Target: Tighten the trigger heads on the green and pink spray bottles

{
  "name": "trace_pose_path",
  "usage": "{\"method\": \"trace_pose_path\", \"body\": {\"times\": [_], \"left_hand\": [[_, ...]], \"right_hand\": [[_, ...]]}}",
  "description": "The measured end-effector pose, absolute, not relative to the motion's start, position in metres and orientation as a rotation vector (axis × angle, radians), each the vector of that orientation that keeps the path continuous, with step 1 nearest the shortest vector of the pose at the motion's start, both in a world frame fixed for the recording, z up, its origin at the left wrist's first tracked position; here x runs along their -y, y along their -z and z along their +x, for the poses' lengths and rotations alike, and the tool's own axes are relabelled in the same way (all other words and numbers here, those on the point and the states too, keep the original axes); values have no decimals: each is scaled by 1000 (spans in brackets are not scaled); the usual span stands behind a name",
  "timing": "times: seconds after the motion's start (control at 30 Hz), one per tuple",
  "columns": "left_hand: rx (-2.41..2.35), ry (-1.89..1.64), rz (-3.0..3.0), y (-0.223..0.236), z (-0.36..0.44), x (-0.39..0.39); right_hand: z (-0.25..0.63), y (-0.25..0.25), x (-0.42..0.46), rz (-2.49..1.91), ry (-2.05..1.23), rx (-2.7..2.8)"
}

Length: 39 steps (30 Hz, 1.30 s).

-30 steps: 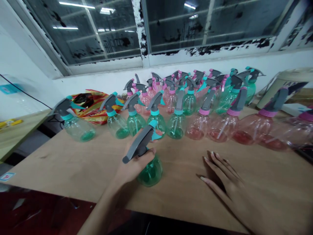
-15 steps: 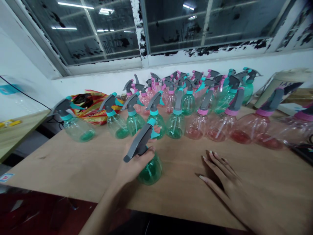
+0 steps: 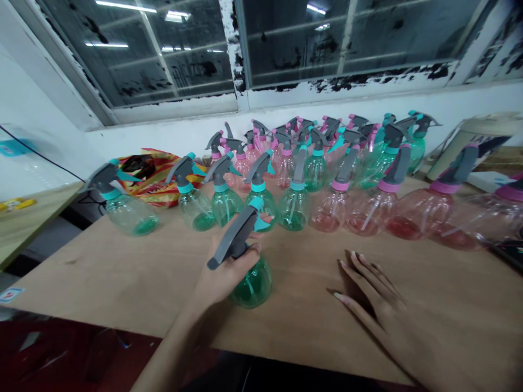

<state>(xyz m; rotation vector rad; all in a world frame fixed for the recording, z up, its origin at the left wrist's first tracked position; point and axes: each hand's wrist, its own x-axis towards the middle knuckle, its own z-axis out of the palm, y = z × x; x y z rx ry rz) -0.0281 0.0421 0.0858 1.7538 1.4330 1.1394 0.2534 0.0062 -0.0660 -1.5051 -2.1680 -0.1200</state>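
Item 1: left hand (image 3: 223,280), fingers closed around the neck of one bottle, thumb on the near side.

Item 2: rounded translucent green plastic spray bottle (image 3: 254,287), grey trigger head, turquoise collar; in the left fingers, roughly upright, its body below them, green liquid inside. Contact of base and tabletop cannot be told.

Item 3: right hand (image 3: 378,305), holding nothing; palm down, fingers extended and slightly spread, well right of the held bottle. Fingertip contact with the surface below cannot be told.

Item 4: brown wood-look tabletop (image 3: 122,272), beneath both sets of fingers.

Item 5: front row, beyond the fingers: clear green plastic spray bottles with turquoise collars (image 3: 295,209) toward the left, clear pink plastic spray bottles with magenta-pink collars (image 3: 371,215) toward the right.

Item 6: crowded cluster of pink and green spray bottles (image 3: 286,166), farther beyond the fingers, behind that row.

Item 7: crumpled red-and-yellow bag (image 3: 161,190), beyond the left fingers, to their left.
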Motion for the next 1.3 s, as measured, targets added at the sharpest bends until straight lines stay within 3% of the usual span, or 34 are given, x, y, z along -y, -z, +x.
{"method": "trace_pose_path", "body": {"times": [0.83, 1.3], "left_hand": [[-1392, -1201, 1855, -86, -28, -38], [-1448, -1003, 2029, -78, -50, -19]], "right_hand": [[254, 70, -7, -1507, 187, 2203], [262, 79, -14, -1499, 124, 2235]]}}
